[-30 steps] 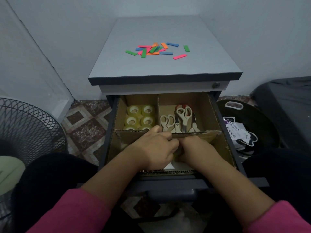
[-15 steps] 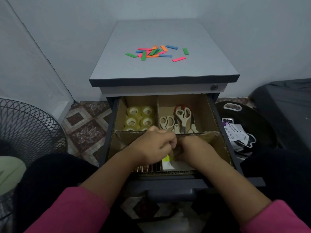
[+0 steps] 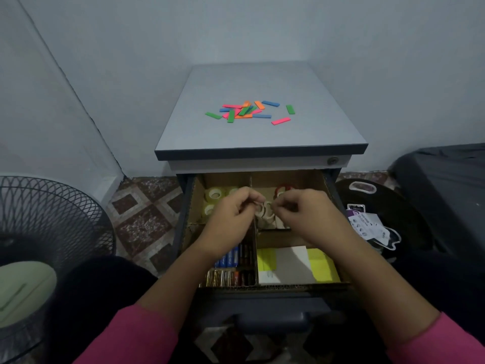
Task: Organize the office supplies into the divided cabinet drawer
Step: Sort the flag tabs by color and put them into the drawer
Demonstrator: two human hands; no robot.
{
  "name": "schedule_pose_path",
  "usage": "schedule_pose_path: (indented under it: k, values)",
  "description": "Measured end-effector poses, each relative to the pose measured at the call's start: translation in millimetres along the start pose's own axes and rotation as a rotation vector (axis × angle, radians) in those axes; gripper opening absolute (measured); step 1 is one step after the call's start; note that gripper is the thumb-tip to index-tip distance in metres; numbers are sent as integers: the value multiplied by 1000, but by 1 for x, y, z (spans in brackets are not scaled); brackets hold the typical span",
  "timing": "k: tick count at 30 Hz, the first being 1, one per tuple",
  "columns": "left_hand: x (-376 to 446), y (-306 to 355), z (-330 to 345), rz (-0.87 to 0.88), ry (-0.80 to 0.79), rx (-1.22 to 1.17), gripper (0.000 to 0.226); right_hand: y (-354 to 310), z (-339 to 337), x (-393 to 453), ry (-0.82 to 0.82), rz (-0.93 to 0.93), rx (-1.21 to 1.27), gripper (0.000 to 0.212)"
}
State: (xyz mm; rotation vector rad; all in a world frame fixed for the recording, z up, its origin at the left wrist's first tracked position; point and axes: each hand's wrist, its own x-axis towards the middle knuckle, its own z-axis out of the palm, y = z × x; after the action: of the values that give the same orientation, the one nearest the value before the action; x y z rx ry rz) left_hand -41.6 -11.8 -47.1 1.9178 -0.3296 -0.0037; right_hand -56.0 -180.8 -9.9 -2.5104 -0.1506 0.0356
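The cabinet's open drawer holds a cardboard divider point(image 3: 254, 240) with four compartments. Clear tape rolls point(image 3: 214, 195) fill the back left one. Beige scissors point(image 3: 267, 214) and a red-handled pair point(image 3: 283, 188) lie in the back right. Batteries point(image 3: 228, 269) are in the front left, yellow and white note pads point(image 3: 294, 264) in the front right. My left hand point(image 3: 231, 216) and my right hand point(image 3: 304, 214) hover close together above the back compartments, fingers curled and pinched, with nothing visible in them. Several coloured strips point(image 3: 249, 111) lie scattered on the cabinet top point(image 3: 262, 137).
A black fan grille point(image 3: 47, 232) stands on the floor at the left. At the right lie a black round object point(image 3: 409, 222) with printed papers point(image 3: 367, 227) on it and a dark covered bulk point(image 3: 446, 179). Walls close in behind the cabinet.
Both hands have lifted out of the front compartments and moved back over the tape and scissors. The batteries and note pads, covered before, now show.
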Motion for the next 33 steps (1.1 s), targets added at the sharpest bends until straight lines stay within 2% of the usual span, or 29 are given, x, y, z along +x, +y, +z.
schedule_pose_path:
  k: [6,12,19,24,30,33]
  values:
    - [34,24,-15,146,147,78,30,-21,-28,26,187,-64,81,21]
    - [78,43,-26,136,284,228,27,-23,-48,66,289,-49,-17,24]
    - [124,44,-39,-43,305,315,31,-5,-62,118,271,39,-125,32]
    - [141,42,-51,-152,398,169,29,1,-65,150,215,58,-233,35]
    - [157,38,-53,-105,497,314,21,2,-58,163,201,-140,-244,23]
    - [171,33,-60,-82,491,453,21,8,-58,168,183,-149,-153,20]
